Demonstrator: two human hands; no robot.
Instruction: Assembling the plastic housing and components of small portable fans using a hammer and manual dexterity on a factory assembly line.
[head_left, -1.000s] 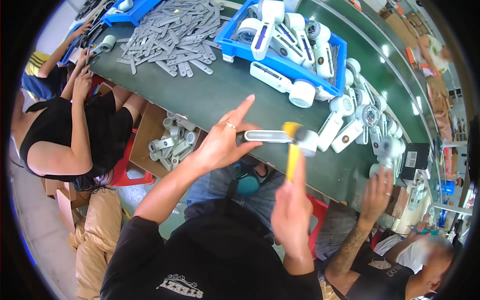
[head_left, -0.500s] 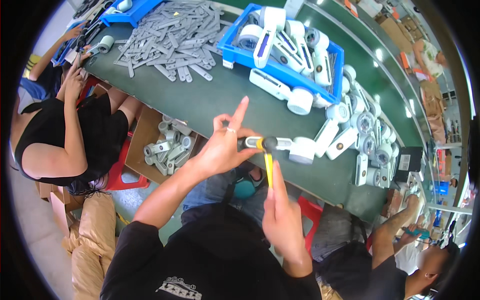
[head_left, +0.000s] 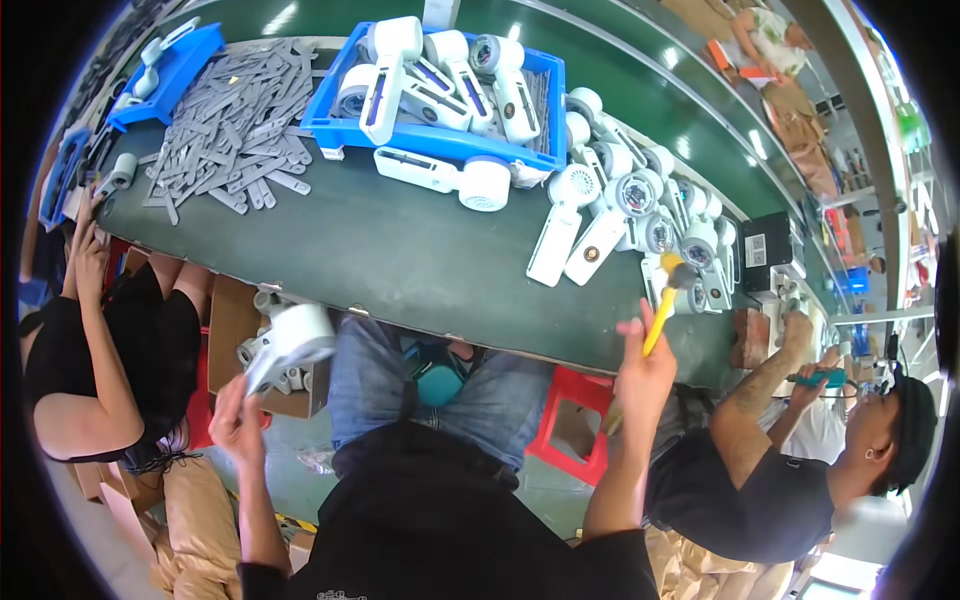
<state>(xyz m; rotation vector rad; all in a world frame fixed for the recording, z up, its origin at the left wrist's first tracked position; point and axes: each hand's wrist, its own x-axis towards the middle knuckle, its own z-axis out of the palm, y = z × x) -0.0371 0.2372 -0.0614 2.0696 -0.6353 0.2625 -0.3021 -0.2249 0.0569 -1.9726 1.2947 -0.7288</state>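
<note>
My left hand is closed around the handle of a white handheld fan, off the table's near edge at the left. Its round head is slightly blurred and overlaps an open cardboard box, where more white fans lie. On the right, my right hand grips a small hammer with a yellow shaft, raised near the table's front edge. The hammer's yellow-and-dark head points up, in front of a cluster of white fans. Nearer the middle, one white fan lies before the blue crate.
A blue crate full of fans stands on the green table. Grey flat strips are heaped left of it, beside a blue tray. Co-workers sit at both sides. A red stool and a black box are on the right.
My hands have moved apart. The left carried the fan off the table, left and down toward the cardboard box; the right moved right with the hammer. The view has swung right.
</note>
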